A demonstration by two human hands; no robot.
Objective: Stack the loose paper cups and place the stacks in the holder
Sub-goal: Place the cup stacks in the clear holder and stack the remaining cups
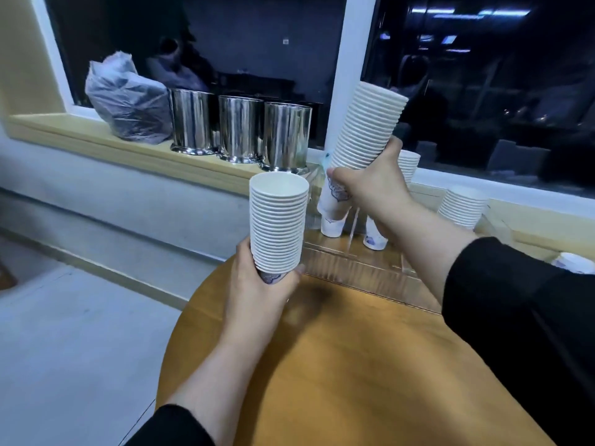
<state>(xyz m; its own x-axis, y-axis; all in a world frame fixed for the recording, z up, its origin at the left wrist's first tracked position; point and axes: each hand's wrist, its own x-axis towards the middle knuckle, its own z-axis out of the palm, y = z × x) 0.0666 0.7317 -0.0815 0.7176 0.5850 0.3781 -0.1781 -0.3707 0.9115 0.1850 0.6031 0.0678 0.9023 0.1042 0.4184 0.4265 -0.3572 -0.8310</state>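
Left hand (257, 284) grips a short cup stack (278, 220) by its base, upright. Right hand (373, 191) grips the taller stack (363, 136) low, tilted, apparently for lowering into the clear holder (354, 268) on the surface (322, 365).

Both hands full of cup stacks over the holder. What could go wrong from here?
1. The tall stack leans right and the right hand grips only its lower part, so the upper cups may slide off as it goes down.
2. Its base hangs just above a stack already in the clear holder; it may catch it or the divider.
3. The left hand grips the shorter stack at the bottom only; a bump could tip it.
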